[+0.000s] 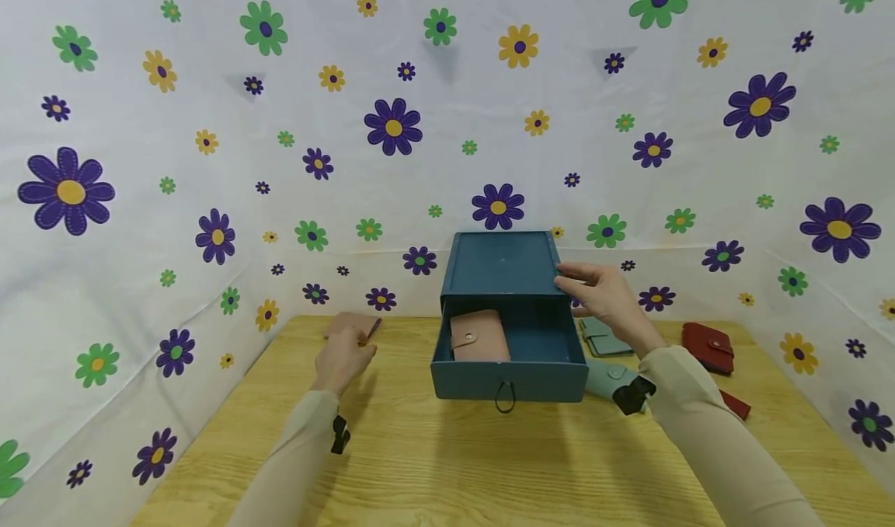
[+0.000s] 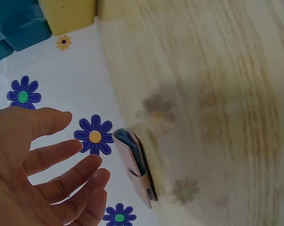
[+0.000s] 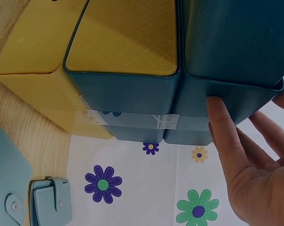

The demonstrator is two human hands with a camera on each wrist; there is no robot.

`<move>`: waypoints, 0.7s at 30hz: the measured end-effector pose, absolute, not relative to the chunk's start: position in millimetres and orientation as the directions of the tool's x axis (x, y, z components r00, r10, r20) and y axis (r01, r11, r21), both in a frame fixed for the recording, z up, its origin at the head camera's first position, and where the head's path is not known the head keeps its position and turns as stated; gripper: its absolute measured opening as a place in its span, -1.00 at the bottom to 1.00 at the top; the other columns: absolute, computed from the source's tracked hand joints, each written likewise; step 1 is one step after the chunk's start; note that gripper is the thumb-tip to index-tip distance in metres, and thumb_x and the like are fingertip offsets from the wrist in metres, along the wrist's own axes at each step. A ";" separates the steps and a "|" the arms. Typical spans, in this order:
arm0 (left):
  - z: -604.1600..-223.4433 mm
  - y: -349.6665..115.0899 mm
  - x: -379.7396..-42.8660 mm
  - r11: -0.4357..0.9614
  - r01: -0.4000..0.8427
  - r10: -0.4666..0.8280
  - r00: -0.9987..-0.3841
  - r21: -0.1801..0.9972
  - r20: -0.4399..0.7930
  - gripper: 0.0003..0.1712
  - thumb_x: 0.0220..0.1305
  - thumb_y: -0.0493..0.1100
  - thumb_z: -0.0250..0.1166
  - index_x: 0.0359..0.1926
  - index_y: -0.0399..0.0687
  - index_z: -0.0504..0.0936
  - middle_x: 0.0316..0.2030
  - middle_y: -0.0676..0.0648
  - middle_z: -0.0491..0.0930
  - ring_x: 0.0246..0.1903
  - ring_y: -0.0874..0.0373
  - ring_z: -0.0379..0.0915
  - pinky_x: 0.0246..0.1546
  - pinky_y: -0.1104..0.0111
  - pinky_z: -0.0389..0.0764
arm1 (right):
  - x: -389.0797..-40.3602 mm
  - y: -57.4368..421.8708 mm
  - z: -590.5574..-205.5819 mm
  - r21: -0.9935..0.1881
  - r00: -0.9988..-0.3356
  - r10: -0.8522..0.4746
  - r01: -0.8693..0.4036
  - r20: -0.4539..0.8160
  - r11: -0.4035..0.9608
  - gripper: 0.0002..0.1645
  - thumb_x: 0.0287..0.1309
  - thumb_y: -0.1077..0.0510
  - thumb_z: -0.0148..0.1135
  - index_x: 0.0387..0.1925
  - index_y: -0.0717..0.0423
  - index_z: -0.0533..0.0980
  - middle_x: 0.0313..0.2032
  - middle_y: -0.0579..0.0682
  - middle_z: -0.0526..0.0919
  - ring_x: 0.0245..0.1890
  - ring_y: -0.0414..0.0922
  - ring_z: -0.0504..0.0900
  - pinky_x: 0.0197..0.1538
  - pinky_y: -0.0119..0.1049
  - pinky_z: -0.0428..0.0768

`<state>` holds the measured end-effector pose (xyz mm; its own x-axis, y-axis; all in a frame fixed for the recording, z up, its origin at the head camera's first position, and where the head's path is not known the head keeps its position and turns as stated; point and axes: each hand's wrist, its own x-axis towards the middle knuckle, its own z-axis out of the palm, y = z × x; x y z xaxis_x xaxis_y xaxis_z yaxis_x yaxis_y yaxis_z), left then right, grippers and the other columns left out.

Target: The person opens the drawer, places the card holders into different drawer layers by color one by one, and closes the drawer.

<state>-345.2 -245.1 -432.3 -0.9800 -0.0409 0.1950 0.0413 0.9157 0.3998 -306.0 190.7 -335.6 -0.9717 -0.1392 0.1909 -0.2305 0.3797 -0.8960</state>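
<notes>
My left hand reaches to the back left, beside a folded pink wallet with a snap strap on the wood table. In the left wrist view its fingers are spread and loosely bent, with nothing between them. My right hand is at the upper right side of a blue drawer unit, a fingertip touching its side wall. The top drawer, with a dark loop pull, is slid out. Another pink wallet with a snap strap lies in its left half.
Right of the unit lie a pale green wallet, a second pale green one, a red wallet and a partly hidden red one. Below the top tier are yellow-fronted drawers. A flowered cloth rises behind the table.
</notes>
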 end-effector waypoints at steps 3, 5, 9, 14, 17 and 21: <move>-436.9 -248.8 -349.0 0.921 0.043 -0.033 -0.982 0.387 0.188 -0.60 0.27 -0.08 0.26 0.01 -0.26 0.63 0.00 -0.27 0.66 -0.21 -0.08 0.65 -0.27 -0.03 0.65 | -306.1 191.2 -336.0 -0.895 -0.973 -0.133 -0.226 0.189 0.385 -0.33 0.34 -0.10 0.17 0.37 0.11 0.37 0.33 0.21 0.41 0.24 0.21 0.50 0.00 -0.02 0.66; -439.7 -250.6 -351.9 0.925 0.050 -0.023 -0.983 0.378 0.185 -0.61 0.27 -0.09 0.26 0.01 -0.27 0.63 -0.02 -0.27 0.66 -0.24 -0.07 0.64 -0.28 -0.03 0.65 | -306.2 191.5 -335.9 -0.895 -0.973 -0.132 -0.224 0.187 0.387 -0.33 0.35 -0.10 0.17 0.37 0.11 0.36 0.34 0.21 0.41 0.24 0.21 0.50 0.00 -0.02 0.66; -446.1 -254.4 -360.1 0.932 0.073 0.015 -0.987 0.355 0.163 -0.59 0.27 -0.13 0.26 0.05 -0.31 0.59 -0.02 -0.29 0.65 -0.19 -0.12 0.64 -0.20 -0.04 0.65 | -306.0 192.4 -335.8 -0.895 -0.974 -0.133 -0.220 0.182 0.387 -0.32 0.35 -0.10 0.17 0.38 0.11 0.35 0.34 0.21 0.40 0.24 0.21 0.49 0.01 -0.02 0.66; -457.9 -257.2 -370.8 0.910 0.089 0.055 -0.994 0.405 0.095 -0.50 0.27 -0.21 0.26 0.16 -0.40 0.47 0.07 -0.39 0.57 -0.04 -0.24 0.57 0.03 -0.06 0.58 | -305.7 193.7 -335.2 -0.891 -0.968 -0.149 -0.243 0.200 0.383 -0.33 0.36 -0.11 0.15 0.38 0.11 0.35 0.34 0.21 0.40 0.26 0.20 0.48 0.02 -0.02 0.65; -464.2 -257.4 -374.4 0.901 0.086 0.062 -0.996 0.426 0.069 -0.48 0.30 -0.23 0.25 0.21 -0.42 0.41 0.07 -0.41 0.54 0.04 -0.29 0.52 0.08 -0.09 0.54 | -306.7 194.6 -336.2 -0.889 -0.964 -0.161 -0.257 0.210 0.380 -0.33 0.36 -0.10 0.15 0.38 0.10 0.35 0.34 0.21 0.40 0.27 0.20 0.47 0.03 0.00 0.65; -467.8 -258.3 -377.3 0.903 0.090 0.062 -0.995 0.421 0.080 -0.49 0.28 -0.25 0.24 0.19 -0.43 0.40 0.03 -0.40 0.55 0.05 -0.29 0.51 0.10 -0.10 0.52 | -307.5 194.5 -337.7 -0.887 -0.963 -0.165 -0.260 0.211 0.382 -0.33 0.35 -0.11 0.15 0.38 0.10 0.36 0.33 0.21 0.41 0.26 0.20 0.47 0.02 -0.01 0.65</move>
